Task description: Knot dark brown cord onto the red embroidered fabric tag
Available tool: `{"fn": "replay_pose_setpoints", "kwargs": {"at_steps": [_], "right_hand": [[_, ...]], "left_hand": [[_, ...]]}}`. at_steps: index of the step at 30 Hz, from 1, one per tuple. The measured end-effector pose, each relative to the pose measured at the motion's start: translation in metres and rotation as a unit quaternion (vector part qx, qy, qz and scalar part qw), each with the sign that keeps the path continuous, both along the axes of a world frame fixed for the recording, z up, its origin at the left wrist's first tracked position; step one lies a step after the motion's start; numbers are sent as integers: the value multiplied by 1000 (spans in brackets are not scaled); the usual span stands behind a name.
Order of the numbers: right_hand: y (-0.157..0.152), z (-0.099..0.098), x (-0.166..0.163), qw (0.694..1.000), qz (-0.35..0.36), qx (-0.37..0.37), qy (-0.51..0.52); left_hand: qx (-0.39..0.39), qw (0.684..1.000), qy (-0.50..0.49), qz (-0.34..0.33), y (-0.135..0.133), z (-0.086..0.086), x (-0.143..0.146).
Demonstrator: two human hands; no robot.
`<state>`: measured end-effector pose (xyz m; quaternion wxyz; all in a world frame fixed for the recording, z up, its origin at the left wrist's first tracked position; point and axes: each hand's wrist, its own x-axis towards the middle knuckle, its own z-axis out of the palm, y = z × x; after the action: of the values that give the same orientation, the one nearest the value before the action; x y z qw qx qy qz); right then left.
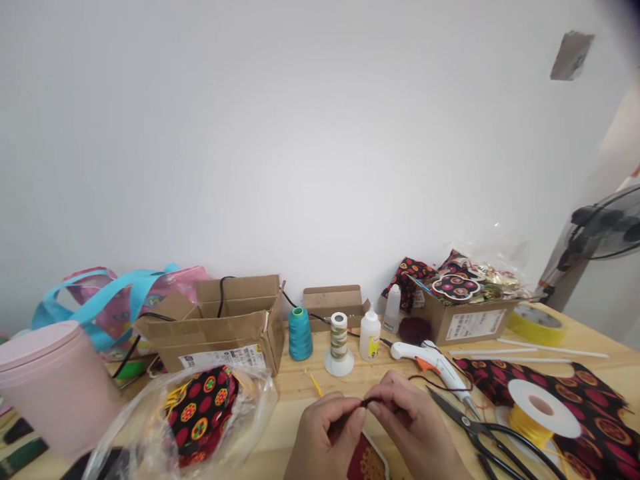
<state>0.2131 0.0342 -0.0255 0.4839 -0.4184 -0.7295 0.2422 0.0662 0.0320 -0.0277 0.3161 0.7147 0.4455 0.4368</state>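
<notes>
At the bottom middle, my left hand (327,437) and my right hand (413,423) are close together. The fingertips of both pinch a dark cord (369,402), which spans the small gap between them. Just under the hands lies a dark red piece with a gold pattern and pale edge (373,460), partly hidden by them. To the right of my right hand a dark red cord runs past a white glue gun (443,365) with an orange trigger. Black-handled scissors (467,425) lie open to the right of that hand.
A spool of yellow cord (540,413) stands on patterned cloth (595,433) at right. Behind the hands are a teal thread cone (300,337), a camouflage-coloured spool (339,343) and a glue bottle (370,337). Cardboard boxes (220,347), a plastic bag (250,413) and pink bin (55,387) are left.
</notes>
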Motion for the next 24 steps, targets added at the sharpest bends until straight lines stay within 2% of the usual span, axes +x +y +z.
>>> {"fn": "replay_pose_setpoints", "kwargs": {"at_steps": [6, 12, 17, 21, 24], "right_hand": [[1, -2, 0, 1000, 4, 7, -4], [1, -7, -3, 998, 7, -56, 18], [0, -14, -5, 991, -3, 46, -123], [-5, -11, -8, 962, -25, 67, -263], [-7, -9, -9, 949, -37, 73, -305]], "left_hand": [[-81, 996, -29, -7, 2, -2, -1], [-105, 990, -90, 9, 3, -3, -3], [-99, 986, -120, 55, 3, -7, -1], [-25, 995, -42, 82, 2, -7, 1], [3, 995, -2, 99, 2, -7, 0]]}}
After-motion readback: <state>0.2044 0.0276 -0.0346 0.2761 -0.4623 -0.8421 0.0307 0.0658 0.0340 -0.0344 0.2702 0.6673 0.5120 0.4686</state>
